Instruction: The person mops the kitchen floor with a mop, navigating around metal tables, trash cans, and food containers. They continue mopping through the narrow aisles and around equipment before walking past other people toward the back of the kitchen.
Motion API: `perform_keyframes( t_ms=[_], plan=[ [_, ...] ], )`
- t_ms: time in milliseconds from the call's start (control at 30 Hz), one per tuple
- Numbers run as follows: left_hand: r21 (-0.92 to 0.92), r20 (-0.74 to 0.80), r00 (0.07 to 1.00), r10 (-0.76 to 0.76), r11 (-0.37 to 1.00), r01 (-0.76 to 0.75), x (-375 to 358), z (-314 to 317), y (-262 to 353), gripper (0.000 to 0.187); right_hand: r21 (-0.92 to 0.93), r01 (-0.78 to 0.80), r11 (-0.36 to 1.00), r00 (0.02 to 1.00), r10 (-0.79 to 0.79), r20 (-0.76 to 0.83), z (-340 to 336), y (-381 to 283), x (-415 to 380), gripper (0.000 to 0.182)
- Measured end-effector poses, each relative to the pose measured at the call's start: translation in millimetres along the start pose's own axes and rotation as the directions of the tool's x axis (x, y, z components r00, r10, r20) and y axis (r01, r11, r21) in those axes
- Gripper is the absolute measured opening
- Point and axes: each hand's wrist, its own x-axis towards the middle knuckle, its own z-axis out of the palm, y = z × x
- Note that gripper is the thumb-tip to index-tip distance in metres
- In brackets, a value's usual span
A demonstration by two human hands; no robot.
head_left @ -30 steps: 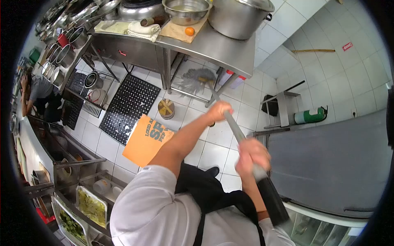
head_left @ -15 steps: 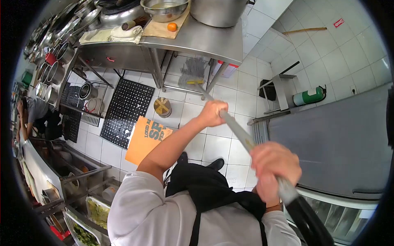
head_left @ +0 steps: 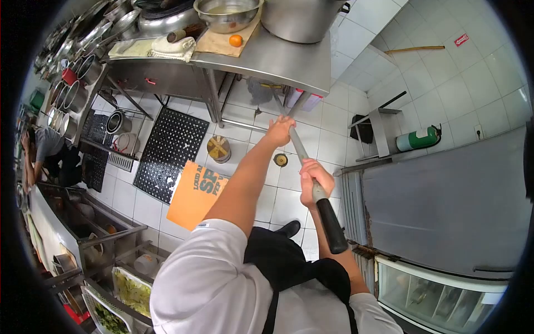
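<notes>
Both of my hands grip the long grey handle of a mop [head_left: 301, 149]. My left hand [head_left: 280, 131] is wrapped round it lower down, nearer the mop head. Higher up, just above the black end grip, my right hand [head_left: 317, 181] is closed on the handle. The grey mop head [head_left: 260, 92] lies on the tiled floor under the steel table [head_left: 289, 64], partly hidden by the table's edge and leg.
A round can [head_left: 218, 148], an orange printed sheet [head_left: 192, 195] and a black perforated mat [head_left: 172, 147] lie to the left. A round floor drain [head_left: 281, 160] sits ahead. A grey-lidded freezer [head_left: 445, 206] stands right. Another person [head_left: 53, 153] is at far left.
The mop has been pushed forward, its head sliding farther under the table. My right hand has moved forward and left, bringing the black grip with it. My left hand has also reached farther out.
</notes>
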Motion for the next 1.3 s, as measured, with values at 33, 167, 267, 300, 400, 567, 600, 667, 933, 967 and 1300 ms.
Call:
perform_keyframes(
  t_ms=[33, 167, 267, 300, 400, 567, 600, 667, 933, 967, 1300],
  plan=[
    [-0.003, 0.019, 0.999, 0.032, 0.999, -0.032, -10, 1, 2, 0.029, 0.017, -0.016, 1.0, 1.0, 0.016, -0.019, -4, -13, 4, 0.017],
    [-0.175, -0.118, 0.97, 0.214, 0.957, -0.233, -38, -38, 61, 0.029, 0.148, -0.089, 0.985, 0.996, 0.084, 0.039, -49, -96, 50, 0.018],
    [-0.345, -0.011, 0.949, 0.316, 0.889, -0.3, -70, -85, 100, 0.028, 0.307, -0.027, 0.951, 0.981, -0.033, 0.189, -79, -148, 82, 0.026],
    [-0.37, -0.02, 0.932, 0.363, 0.863, -0.344, -77, -92, 106, 0.029, 0.371, 0.019, 0.928, 0.968, -0.11, 0.225, -88, -153, 88, 0.029],
    [-0.438, -0.015, 0.928, 0.373, 0.832, -0.341, -78, -84, 107, 0.035, 0.473, 0.025, 0.881, 0.929, -0.195, 0.315, -107, -159, 97, 0.035],
    [-0.385, -0.027, 0.915, 0.402, 0.841, -0.381, -43, -37, 41, 0.03, 0.353, 0.005, 0.935, 1.0, 0.003, -0.022, -75, -105, 50, 0.031],
    [-0.342, -0.037, 0.915, 0.403, 0.855, -0.39, -32, -27, 14, 0.027, 0.293, -0.03, 0.956, 0.999, 0.04, -0.027, -64, -85, 40, 0.031],
    [-0.183, -0.029, 0.954, 0.297, 0.937, -0.297, -15, -17, -41, 0.024, 0.195, -0.09, 0.977, 0.993, 0.073, 0.093, -41, -27, 4, 0.015],
    [-0.052, -0.211, 0.971, 0.113, 0.991, -0.126, -27, -56, -1, 0.027, 0.309, -0.022, 0.951, 0.983, -0.037, 0.181, -37, -48, 50, 0.019],
    [-0.063, -0.222, 0.966, 0.133, 0.987, -0.151, -27, -62, 20, 0.029, 0.326, -0.023, 0.945, 0.987, -0.03, 0.157, -51, -65, 71, 0.025],
    [-0.16, -0.298, 0.949, 0.104, 0.975, -0.157, -14, -20, 16, 0.026, 0.574, 0.007, 0.819, 0.999, 0.016, -0.035, -80, -11, 74, 0.029]
  ],
)
